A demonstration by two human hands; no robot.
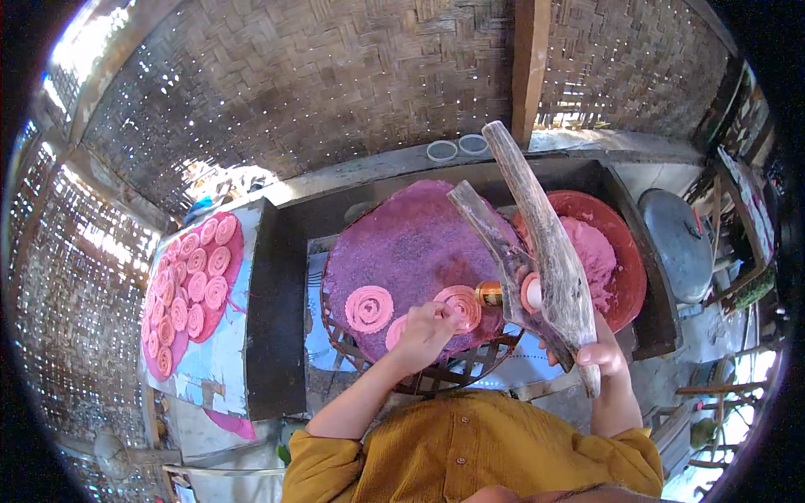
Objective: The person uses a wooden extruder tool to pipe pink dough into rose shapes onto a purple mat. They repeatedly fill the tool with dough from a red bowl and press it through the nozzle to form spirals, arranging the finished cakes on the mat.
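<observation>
Your right hand (605, 352) wraps around the near end of the wooden press (549, 239), whose can (489, 293) sits just beside the pink coil (463, 297) on the purple mat (398, 239), where your left hand (428, 333) curls half-bent fingers, pinching or not I cannot tell.

2 pale-rimmed discs (442, 151) lie on the ledge (352, 173) below a woven wall (335, 75), near a wooden post (531, 71).
</observation>
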